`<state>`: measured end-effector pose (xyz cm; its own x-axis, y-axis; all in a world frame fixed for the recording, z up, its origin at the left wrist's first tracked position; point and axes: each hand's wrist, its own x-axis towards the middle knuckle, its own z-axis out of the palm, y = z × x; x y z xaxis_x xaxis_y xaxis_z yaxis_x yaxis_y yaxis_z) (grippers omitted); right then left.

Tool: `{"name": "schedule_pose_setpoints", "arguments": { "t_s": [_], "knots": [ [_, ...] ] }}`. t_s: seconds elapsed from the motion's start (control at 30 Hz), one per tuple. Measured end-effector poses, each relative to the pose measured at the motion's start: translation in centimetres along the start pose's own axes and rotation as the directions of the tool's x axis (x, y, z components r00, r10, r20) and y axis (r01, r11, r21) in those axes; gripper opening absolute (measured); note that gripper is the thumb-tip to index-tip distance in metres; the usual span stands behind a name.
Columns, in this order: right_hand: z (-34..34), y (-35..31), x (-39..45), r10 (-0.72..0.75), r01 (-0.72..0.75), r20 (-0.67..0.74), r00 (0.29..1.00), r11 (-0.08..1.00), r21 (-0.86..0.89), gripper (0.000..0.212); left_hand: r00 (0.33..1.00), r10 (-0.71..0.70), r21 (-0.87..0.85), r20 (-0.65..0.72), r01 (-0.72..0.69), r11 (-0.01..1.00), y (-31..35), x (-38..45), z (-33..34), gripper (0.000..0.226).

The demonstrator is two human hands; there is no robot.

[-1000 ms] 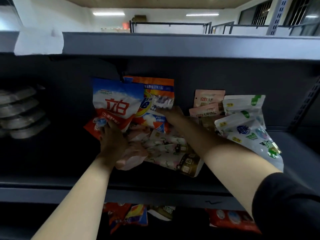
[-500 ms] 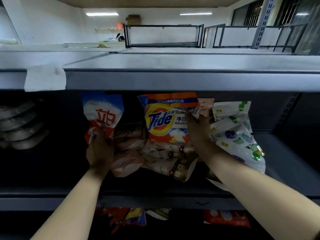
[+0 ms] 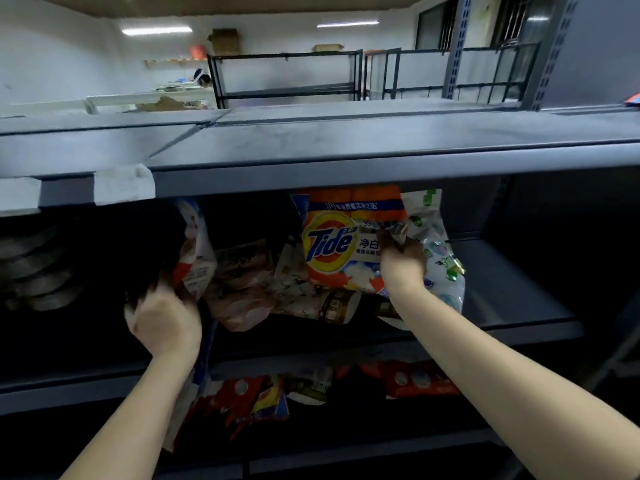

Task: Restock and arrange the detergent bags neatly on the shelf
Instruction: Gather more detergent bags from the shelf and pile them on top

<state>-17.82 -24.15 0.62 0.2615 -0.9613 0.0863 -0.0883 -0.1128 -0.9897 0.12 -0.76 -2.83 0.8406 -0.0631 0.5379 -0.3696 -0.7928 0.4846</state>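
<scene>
Right hand pinching Tide bag, left hand gripping red-and-white bag: best stood upright, side by side, labels forward, on shelf.

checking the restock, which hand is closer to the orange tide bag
Right. The right hand grips the orange Tide bag at its right edge. The left hand is well off to the left, holding the red and white bag.

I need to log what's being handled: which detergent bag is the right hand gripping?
The orange Tide bag, standing upright mid-shelf. The right hand pinches its right edge; the white-and-green bag stands behind that hand, and the pink floral bags lie flat below.
</scene>
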Motion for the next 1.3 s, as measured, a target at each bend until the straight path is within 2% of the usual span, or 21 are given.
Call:
{"name": "schedule_pose_setpoints", "arguments": {
  "t_s": [0.07, 0.17, 0.33, 0.43, 0.53, 0.7, 0.8, 1.0, 1.23, 1.3],
  "knots": [
    [-1.7, 0.0, -2.0, 0.003, -0.003, -0.033, 0.999, 1.000, -0.001, 0.026, 0.993, 0.077, -0.077, -0.094, -0.084, 0.993, 0.2, -2.1, -1.7, 0.021],
    [-4.4, 0.4, -4.8, -0.013, 0.009, -0.090, 0.996, 0.999, -0.049, 0.028, 0.980, 0.133, -0.213, -0.151, -0.164, 0.963, 1.1, -5.2, -4.4, 0.023],
    [-9.9, 0.5, -8.6, 0.012, -0.032, -0.237, 0.971, 0.996, -0.083, 0.042, 0.983, 0.178, -0.374, -0.049, -0.183, 0.909, 3.7, -9.5, -6.1, 0.026],
    [-13.7, 0.5, -10.3, 0.007, -0.021, -0.326, 0.945, 0.999, -0.040, 0.036, 0.972, 0.225, -0.489, -0.068, -0.229, 0.842, 5.8, -11.9, -6.8, 0.043],
    [-18.0, 0.5, -11.3, 0.033, -0.024, -0.396, 0.918, 0.999, 0.027, 0.030, 0.968, 0.242, -0.602, -0.071, -0.235, 0.763, 8.3, -14.3, -7.7, 0.049],
    [-24.9, -0.4, -13.1, -0.036, 0.068, -0.487, 0.873, 0.996, 0.049, 0.022, 0.938, 0.343, -0.725, -0.048, -0.269, 0.634, 12.5, -18.3, -9.0, 0.068],
    [-28.8, -1.3, -13.8, -0.088, 0.119, -0.532, 0.842, 0.993, 0.025, 0.022, 0.932, 0.361, -0.798, -0.004, -0.221, 0.560, 15.5, -20.5, -9.4, 0.061],
    [-37.2, -0.9, -12.9, -0.149, 0.167, -0.616, 0.773, 0.986, -0.029, 0.030, 0.927, 0.372, -0.878, 0.051, -0.136, 0.459, 22.8, -25.1, -10.4, 0.065],
    [-49.1, 0.2, -8.5, -0.173, 0.218, -0.627, 0.760, 0.976, -0.005, 0.040, 0.946, 0.319, -0.945, 0.059, -0.049, 0.322, 34.6, -31.3, -10.5, 0.056],
    [-52.9, 0.2, -6.8, -0.187, 0.237, -0.633, 0.751, 0.972, -0.006, 0.034, 0.950, 0.302, -0.958, 0.084, -0.007, 0.288, 38.3, -33.5, -10.5, 0.049]
  ]
}}
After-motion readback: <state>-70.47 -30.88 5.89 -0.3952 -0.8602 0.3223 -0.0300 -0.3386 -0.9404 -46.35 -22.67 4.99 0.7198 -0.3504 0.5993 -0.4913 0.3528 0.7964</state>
